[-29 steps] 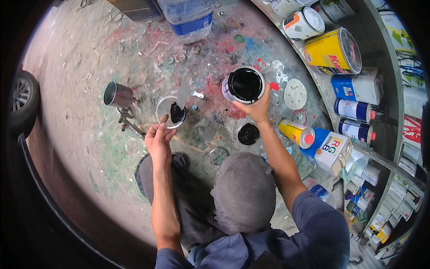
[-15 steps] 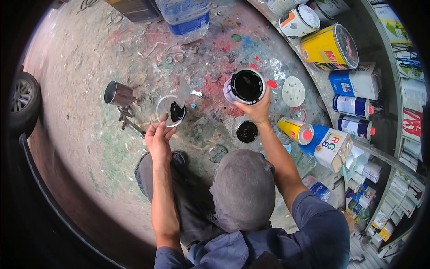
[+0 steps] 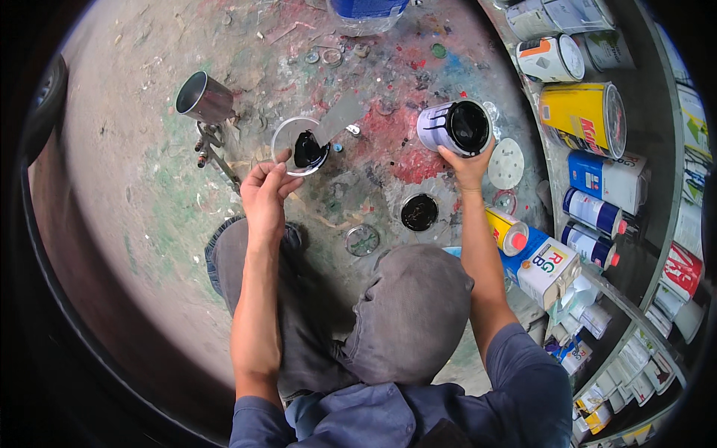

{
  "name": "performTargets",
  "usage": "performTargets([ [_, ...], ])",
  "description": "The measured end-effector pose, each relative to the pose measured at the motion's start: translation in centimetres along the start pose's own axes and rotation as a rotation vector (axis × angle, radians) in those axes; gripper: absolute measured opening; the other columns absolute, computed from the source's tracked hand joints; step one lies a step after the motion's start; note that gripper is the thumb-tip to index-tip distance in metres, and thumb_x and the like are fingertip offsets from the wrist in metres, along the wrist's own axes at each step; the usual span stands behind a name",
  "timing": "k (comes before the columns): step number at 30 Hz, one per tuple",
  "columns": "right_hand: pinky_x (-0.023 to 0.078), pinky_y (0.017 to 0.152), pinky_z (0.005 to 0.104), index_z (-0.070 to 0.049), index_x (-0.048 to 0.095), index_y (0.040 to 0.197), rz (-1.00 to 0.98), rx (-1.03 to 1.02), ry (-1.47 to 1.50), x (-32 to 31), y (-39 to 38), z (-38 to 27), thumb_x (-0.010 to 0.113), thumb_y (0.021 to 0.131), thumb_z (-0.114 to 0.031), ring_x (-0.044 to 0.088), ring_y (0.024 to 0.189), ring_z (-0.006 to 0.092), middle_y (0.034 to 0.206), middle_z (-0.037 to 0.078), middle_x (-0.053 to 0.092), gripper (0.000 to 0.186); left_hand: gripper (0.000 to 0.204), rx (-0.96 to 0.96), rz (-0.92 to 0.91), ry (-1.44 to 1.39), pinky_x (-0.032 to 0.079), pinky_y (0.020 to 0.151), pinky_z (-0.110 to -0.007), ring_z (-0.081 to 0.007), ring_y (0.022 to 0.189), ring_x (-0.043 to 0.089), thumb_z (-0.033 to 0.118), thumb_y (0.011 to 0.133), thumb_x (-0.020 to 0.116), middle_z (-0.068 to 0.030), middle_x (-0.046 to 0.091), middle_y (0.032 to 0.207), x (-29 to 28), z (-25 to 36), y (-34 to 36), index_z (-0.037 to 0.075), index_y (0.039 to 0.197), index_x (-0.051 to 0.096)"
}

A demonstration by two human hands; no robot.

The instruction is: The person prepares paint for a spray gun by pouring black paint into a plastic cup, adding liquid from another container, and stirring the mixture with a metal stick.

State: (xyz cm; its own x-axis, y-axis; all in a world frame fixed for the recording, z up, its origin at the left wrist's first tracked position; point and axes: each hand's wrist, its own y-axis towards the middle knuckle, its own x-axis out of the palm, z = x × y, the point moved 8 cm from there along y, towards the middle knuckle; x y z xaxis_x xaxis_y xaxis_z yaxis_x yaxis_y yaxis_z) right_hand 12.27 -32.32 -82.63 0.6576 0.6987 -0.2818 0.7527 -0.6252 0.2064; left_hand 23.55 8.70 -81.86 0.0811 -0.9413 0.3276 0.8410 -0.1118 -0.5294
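My left hand [image 3: 265, 201] pinches the near rim of a clear plastic mixing cup [image 3: 279, 142]. Black paint [image 3: 310, 150] lies in one side of the cup, and a flat translucent scraper [image 3: 340, 117] leans out over its right edge. To the right, my right hand [image 3: 470, 169] grips a white paint can [image 3: 435, 130] from below and the near side. The can is open, tipped to the right, its mouth coated black, with black drips down its wall. Beneath it on the floor is a round lid [image 3: 420, 213] coated in black.
A spray gun with a metal cup [image 3: 209, 100] stands at left. A perforated sanding disc [image 3: 506, 163] lies right of the can. Shelving on the right carries a yellow can [image 3: 575, 116] and several containers. A blue-labelled plastic container [image 3: 367, 11] stands at the far side.
The view has shifted and turned slightly. The paint can has moved right, away from the cup, and its drip-streaked side now shows. My left hand still holds the cup.
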Motion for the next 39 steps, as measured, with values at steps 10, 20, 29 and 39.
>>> performTargets([
  [10, 0.044, 0.102, 0.0353, -0.002, 0.040, 0.136, -0.070, 0.056, -0.091, -0.1, -0.6, 3.3, 0.093, 0.058, -0.016, 0.055, 0.117, 0.0216, 0.128, 0.011, 0.055, 0.095, 0.007, -0.024, -0.013, 0.007, 0.061, 0.072, -0.028, -0.0172, 0.079, 0.070, 0.005, 0.094, 0.058, -0.0241, 0.062, 0.125, 0.6, -0.1, 0.2, -0.001, 0.091, 0.058],
  [20, 0.043, 0.104, 0.0355, -0.001, 0.039, 0.137, -0.016, 0.071, -0.069, 0.1, -0.7, 2.9, 0.095, 0.055, -0.015, 0.054, 0.119, 0.0219, 0.131, 0.011, 0.053, 0.101, 0.008, -0.013, -0.011, 0.051, 0.061, 0.072, -0.028, -0.0149, 0.078, 0.069, 0.006, 0.094, 0.060, -0.0232, 0.063, 0.124, 0.1, -0.7, 0.7, -0.002, 0.092, 0.059],
  [29, 0.050, 0.090, 0.0324, 0.001, 0.041, 0.136, 0.055, 0.340, -0.161, -2.0, -7.0, 0.9, 0.086, 0.071, -0.010, 0.059, 0.108, 0.0191, 0.125, 0.016, 0.056, 0.080, 0.008, 0.027, -0.082, 0.094, 0.061, 0.073, -0.029, -0.0164, 0.085, 0.068, 0.005, 0.095, 0.058, -0.0236, 0.059, 0.129, 2.0, -0.8, 0.0, -0.002, 0.090, 0.058],
  [39, 0.053, 0.076, 0.0305, 0.003, 0.060, 0.124, -0.333, 0.087, -0.015, 8.3, -3.1, -15.6, 0.072, 0.087, -0.015, 0.067, 0.087, 0.0154, 0.107, 0.016, 0.069, 0.044, 0.015, 0.116, -0.180, 0.289, 0.060, 0.073, -0.030, -0.0166, 0.083, 0.068, 0.007, 0.094, 0.064, -0.0198, 0.060, 0.126, 5.0, -2.2, -1.5, -0.004, 0.086, 0.058],
])
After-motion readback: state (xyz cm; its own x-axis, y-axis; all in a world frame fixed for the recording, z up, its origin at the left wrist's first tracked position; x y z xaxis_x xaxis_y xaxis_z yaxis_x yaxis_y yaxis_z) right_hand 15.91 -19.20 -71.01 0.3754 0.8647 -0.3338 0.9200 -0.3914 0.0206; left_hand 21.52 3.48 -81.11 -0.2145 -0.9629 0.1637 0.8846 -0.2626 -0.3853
